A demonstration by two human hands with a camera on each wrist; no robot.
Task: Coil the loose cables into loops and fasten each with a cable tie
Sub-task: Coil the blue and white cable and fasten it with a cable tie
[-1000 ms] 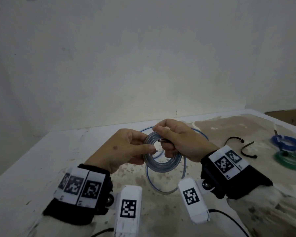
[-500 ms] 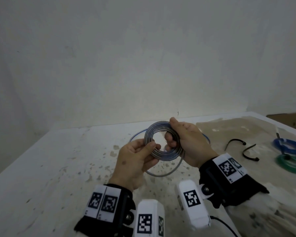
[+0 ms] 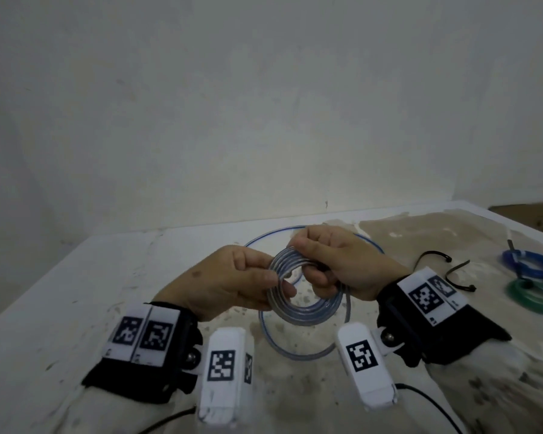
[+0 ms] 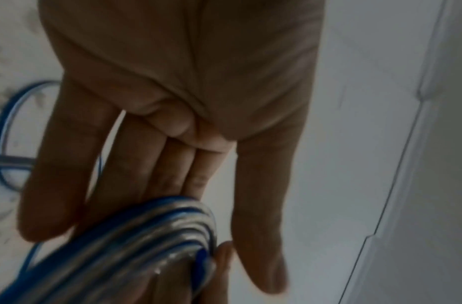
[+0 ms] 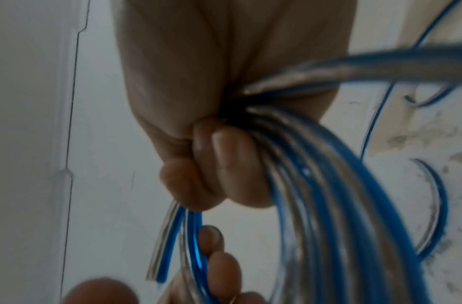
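Both hands hold one coil of clear, blue-striped cable [image 3: 306, 303] in the air above the table [image 3: 76, 296], between them. The left hand [image 3: 229, 285] pinches the coil's left side, thumb on the near face and fingers behind it; in the left wrist view the fingers [image 4: 157, 164] lie fairly straight along the wound strands [image 4: 136, 236], with the thumb standing a little apart to the side. The right hand [image 3: 342, 264] is clamped on the coil's upper right part, thumb over the top and fingers curled through the middle of the loop; the right wrist view shows the strands [image 5: 315, 185] bunched under its curled fingers [image 5: 232, 164], with a short cut end of the cable [image 5: 170, 244] sticking out just past them. A loose length of the same cable trails out from the coil, passing beyond the hands and looping onto the table below them. To the right of the right hand, well apart from it, two black cable ties [image 3: 433, 256] lie on the table, and further right again sit a blue coil [image 3: 528, 267] and a green coil [image 3: 533, 297], close together near the table's edge.
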